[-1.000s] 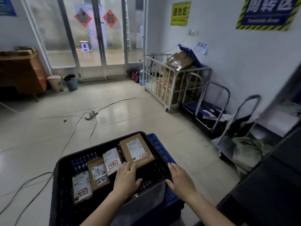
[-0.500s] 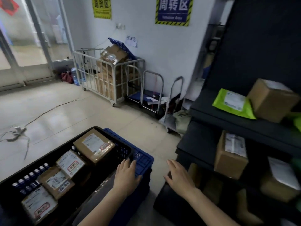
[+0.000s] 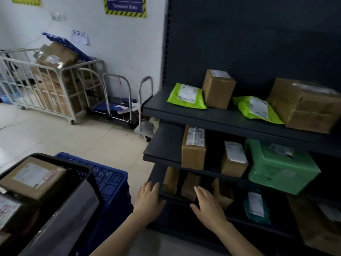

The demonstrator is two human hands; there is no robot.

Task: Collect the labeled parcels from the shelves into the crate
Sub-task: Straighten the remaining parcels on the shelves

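Left hand (image 3: 147, 198), right hand (image 3: 206, 206): flat, empty, apart, before dark lower shelf (image 3: 156, 174). Upright brown cardboard parcels (image 3: 170, 180) at 12 o'clock: toppled if brushed; labels unseen, mispick risked.

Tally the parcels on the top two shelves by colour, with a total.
Brown cardboard boxes: 4
Lime-green mailer bags: 2
Green wrapped parcel: 1
Total: 7
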